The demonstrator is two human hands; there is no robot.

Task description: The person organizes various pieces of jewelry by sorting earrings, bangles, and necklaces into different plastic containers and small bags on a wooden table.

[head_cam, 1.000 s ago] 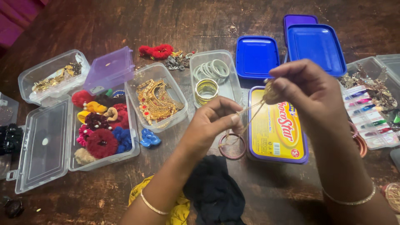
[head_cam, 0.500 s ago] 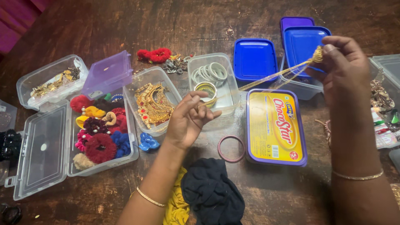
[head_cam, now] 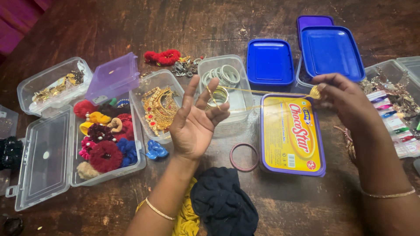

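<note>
Gold chain point(head_cam: 262, 91) stretches between my hands above the table. My right hand point(head_cam: 345, 98) pinches its pendant end; my left hand point(head_cam: 197, 120) is open, palm up, chain draped over its fingers point(head_cam: 214, 98).

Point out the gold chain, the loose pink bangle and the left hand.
gold chain point(head_cam: 262, 91), head view, on the taut strand between the hands.
pink bangle point(head_cam: 232, 153), head view, on its left rim.
left hand point(head_cam: 194, 124), head view, on the open palm.
</note>
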